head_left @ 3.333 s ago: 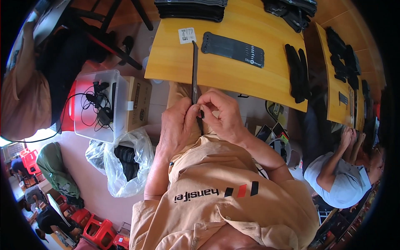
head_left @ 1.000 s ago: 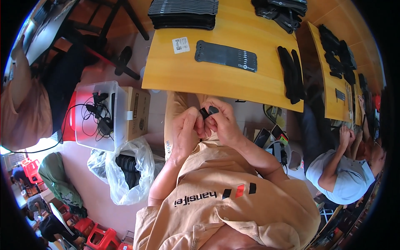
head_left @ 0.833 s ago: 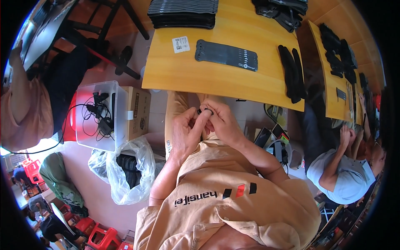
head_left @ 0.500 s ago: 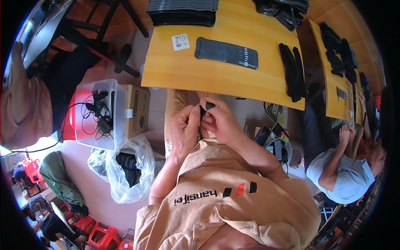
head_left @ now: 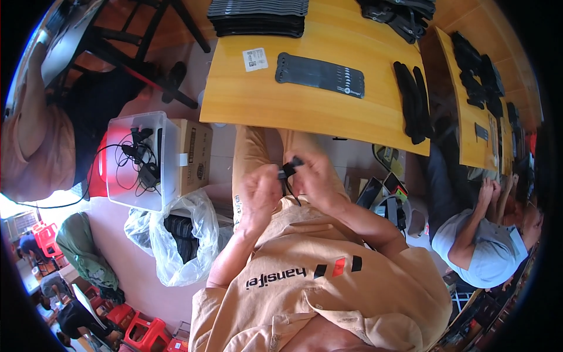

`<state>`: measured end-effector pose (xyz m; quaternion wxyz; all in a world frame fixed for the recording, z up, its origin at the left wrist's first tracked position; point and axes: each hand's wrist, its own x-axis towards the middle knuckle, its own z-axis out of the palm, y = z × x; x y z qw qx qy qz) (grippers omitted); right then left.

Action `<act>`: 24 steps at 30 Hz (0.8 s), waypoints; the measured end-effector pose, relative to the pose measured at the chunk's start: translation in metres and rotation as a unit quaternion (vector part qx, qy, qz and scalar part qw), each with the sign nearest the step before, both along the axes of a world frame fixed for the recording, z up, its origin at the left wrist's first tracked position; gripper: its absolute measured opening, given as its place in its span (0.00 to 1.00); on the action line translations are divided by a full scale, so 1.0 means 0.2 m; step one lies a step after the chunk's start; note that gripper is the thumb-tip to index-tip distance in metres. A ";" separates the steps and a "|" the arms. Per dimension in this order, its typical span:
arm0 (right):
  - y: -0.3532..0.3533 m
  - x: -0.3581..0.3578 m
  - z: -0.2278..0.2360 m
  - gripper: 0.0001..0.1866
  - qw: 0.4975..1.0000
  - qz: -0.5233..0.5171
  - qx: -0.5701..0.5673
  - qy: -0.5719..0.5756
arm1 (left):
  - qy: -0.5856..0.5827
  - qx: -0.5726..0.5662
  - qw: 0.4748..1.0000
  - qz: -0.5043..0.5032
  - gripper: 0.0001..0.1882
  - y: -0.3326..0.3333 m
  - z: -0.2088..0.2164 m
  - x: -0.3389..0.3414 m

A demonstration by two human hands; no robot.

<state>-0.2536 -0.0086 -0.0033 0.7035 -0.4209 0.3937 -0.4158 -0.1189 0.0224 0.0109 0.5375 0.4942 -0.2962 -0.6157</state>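
Over my lap, in front of the table's near edge, a small black strap (head_left: 288, 169) spans the gap between my hands. My left hand (head_left: 261, 189) is closed around its left end, slightly blurred. Closed on the other end is my right hand (head_left: 317, 179), smeared by motion. A thin dark tail hangs below the strap between the hands. Beyond them, a flat dark-grey sheet of straps (head_left: 316, 75) with holed ends lies on the yellow wooden table (head_left: 234, 97). A white label (head_left: 255, 60) is stuck to the tabletop left of it.
Stacked strap sheets (head_left: 257, 20) stand at the table's far left; loose black straps (head_left: 404, 17) lie far right. Two long black bundles (head_left: 413, 104) lie at the right edge. On the floor left are a clear bin (head_left: 126, 176) with cables, a carton (head_left: 193, 154) and a plastic bag (head_left: 155, 258). Co-workers sit on both sides.
My hands have moved slightly apart and blurred, with more of the black strap showing between them and its tail hanging down. The things on the table stay put.
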 end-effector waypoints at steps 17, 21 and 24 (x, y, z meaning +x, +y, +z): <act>0.01 -0.53 -0.05 0.15 0.958 -0.096 -0.040 0.267 | -0.089 0.015 0.924 0.372 0.18 0.11 0.06 0.98; 0.00 -0.52 -0.01 0.15 0.938 -0.054 -0.103 0.327 | -0.069 -0.087 0.948 0.299 0.16 -0.08 0.10 0.80; 0.01 -0.53 -0.03 0.14 0.942 -0.070 -0.083 0.319 | -0.034 -0.122 0.957 0.262 0.15 -0.20 0.11 0.71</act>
